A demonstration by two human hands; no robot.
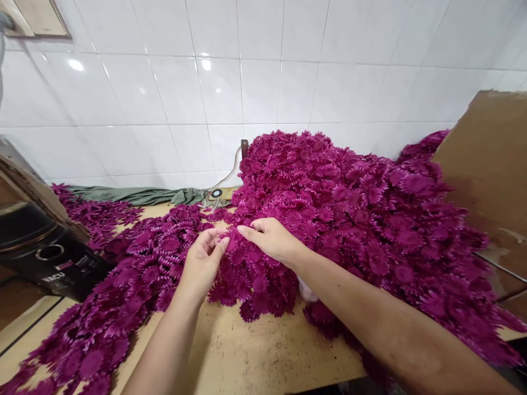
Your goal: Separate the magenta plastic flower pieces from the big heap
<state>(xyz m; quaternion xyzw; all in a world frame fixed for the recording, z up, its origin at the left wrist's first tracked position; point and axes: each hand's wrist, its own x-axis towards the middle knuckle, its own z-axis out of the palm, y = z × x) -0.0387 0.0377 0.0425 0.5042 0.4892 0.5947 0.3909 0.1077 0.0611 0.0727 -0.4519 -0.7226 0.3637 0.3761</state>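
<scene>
My left hand point(202, 257) and my right hand point(275, 239) meet over the middle of the table, each with thumb and fingers pinched together. Between the fingertips is a thin magenta flower piece point(233, 239) with a fringed edge; its outline blends into the flowers behind. Just below and beyond my hands lie more magenta flower pieces point(259, 282). A large heap of magenta flowers point(349, 208) rises behind and to the right of my right hand. To the left of my left hand, another pile of flower pieces point(135, 291) spreads towards the front left.
Narrow-petalled magenta pieces point(96, 216) lie at the back left, beside a green cloth point(135, 194). A black cylindrical container point(49, 252) stands left, and a cardboard sheet point(489, 192) right. A small yellowish device point(220, 194) sits by the tiled wall point(263, 90). Dark specks dot the wooden tabletop point(263, 351).
</scene>
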